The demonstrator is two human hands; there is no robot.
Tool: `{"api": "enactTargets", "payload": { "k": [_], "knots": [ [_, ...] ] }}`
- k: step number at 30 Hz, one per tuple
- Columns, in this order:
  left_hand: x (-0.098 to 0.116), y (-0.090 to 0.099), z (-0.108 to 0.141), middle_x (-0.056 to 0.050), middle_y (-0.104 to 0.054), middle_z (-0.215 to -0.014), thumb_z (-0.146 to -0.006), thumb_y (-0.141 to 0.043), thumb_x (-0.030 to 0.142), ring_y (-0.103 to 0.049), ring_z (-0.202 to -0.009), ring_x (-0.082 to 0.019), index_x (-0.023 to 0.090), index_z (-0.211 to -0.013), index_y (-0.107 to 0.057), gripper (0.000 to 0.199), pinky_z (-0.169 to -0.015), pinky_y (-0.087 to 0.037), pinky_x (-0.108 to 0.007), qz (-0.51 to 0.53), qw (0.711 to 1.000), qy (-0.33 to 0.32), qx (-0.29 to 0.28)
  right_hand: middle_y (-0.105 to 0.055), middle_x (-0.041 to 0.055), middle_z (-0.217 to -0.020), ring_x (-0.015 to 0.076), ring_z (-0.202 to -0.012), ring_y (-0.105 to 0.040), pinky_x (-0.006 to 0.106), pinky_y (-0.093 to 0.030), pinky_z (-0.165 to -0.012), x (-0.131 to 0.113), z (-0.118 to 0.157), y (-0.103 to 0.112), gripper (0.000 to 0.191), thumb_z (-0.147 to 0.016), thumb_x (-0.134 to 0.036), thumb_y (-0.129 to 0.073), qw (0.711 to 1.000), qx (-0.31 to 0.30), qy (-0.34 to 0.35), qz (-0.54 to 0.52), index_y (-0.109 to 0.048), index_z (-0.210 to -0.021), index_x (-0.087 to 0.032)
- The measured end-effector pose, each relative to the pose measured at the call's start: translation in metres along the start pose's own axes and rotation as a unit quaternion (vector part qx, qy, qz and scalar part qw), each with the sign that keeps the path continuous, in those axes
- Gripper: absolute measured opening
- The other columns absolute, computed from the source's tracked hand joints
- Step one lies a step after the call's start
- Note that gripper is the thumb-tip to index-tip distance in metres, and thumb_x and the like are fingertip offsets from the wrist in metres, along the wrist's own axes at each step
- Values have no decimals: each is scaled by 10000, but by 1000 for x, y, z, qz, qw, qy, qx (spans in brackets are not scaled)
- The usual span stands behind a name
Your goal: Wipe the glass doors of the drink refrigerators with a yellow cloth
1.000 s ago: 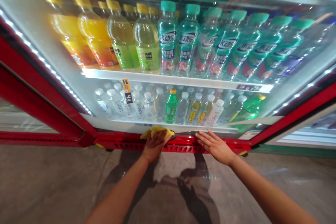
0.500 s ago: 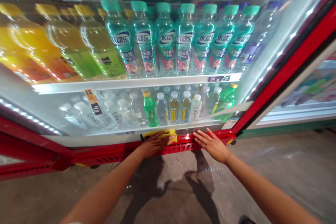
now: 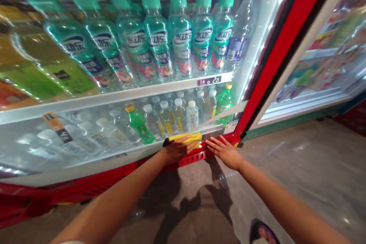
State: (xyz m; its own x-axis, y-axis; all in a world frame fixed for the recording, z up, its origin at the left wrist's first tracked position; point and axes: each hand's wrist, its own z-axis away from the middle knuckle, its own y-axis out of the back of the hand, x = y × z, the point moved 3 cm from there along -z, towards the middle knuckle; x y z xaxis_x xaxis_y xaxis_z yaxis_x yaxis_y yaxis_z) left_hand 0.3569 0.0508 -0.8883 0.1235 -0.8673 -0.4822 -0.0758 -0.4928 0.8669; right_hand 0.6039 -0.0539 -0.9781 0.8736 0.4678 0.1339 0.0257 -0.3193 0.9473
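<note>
My left hand [image 3: 178,149] is closed over a yellow cloth [image 3: 187,137], which has a dark piece at its left end. It presses the cloth to the bottom strip of the drinks fridge's glass door, just above the red base [image 3: 200,154]. To the right of the cloth, my right hand [image 3: 225,153] lies open, fingers spread, touching the lower door edge near its corner. Behind the glass above my hands stand small clear bottles, one with a white label [image 3: 192,116], and a tilted-looking green bottle [image 3: 140,124].
A shelf [image 3: 128,93] holds teal-capped bottles [image 3: 183,38] and larger yellow and green drinks. The red door frame [image 3: 281,45] runs up the right side, beside another lit fridge [image 3: 314,68]. A shod foot [image 3: 263,232] stands on the grey floor [image 3: 303,167].
My view has turned to the right. My left hand and the cloth have slid right along the door's bottom edge, and my right hand has shifted closer to the corner. More of the foot shows.
</note>
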Motion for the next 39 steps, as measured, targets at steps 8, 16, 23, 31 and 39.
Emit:
{"api": "enactTargets", "payload": {
  "k": [8,16,23,31,39],
  "knots": [
    [7,-5,-39,-16,-439,-1602,-964,-412,73,-389,-1479,-117,242,-1505,-459,569,-1287,-251,-352,-55,996,-70,31,-371,62,-1635,267,-1521,-315,566,-312,-1204,16,17,0,574,-926,-76,-477,997,-12,-71,-18,-507,-1480,-226],
    [20,1,-101,-41,-413,-1613,-964,-415,103,-426,-1463,-166,206,-1499,-471,547,-1280,-270,-436,-64,996,-21,52,-396,53,-1621,267,-1525,-307,568,-291,-1223,41,31,10,505,-981,-154,-473,992,16,-123,-17,-514,-1478,-229],
    [18,-9,-137,-70,-559,-1505,-982,-432,143,-479,-1422,-167,174,-1386,-587,434,-1277,-259,-425,-26,981,-189,44,-396,42,-1623,251,-1526,-309,569,-282,-1226,65,46,18,549,-950,-98,-469,985,0,-170,-14,-509,-1478,-240],
    [12,23,-193,-69,-432,-1603,-957,-465,163,-341,-1514,-197,172,-1446,-536,494,-1304,-156,-475,-59,987,-146,17,-302,83,-1658,251,-1556,-233,556,-240,-1234,82,60,42,639,-906,-86,-474,963,20,-267,-34,-438,-1532,-212],
    [-26,94,-255,-38,-320,-1660,-1004,-382,126,-180,-1568,-175,201,-1559,-357,560,-1313,-121,-497,-122,983,-113,83,-276,104,-1667,304,-1552,-236,543,-248,-1229,87,57,81,673,-859,-74,-497,932,108,-342,-46,-452,-1524,-165]
  ]
}}
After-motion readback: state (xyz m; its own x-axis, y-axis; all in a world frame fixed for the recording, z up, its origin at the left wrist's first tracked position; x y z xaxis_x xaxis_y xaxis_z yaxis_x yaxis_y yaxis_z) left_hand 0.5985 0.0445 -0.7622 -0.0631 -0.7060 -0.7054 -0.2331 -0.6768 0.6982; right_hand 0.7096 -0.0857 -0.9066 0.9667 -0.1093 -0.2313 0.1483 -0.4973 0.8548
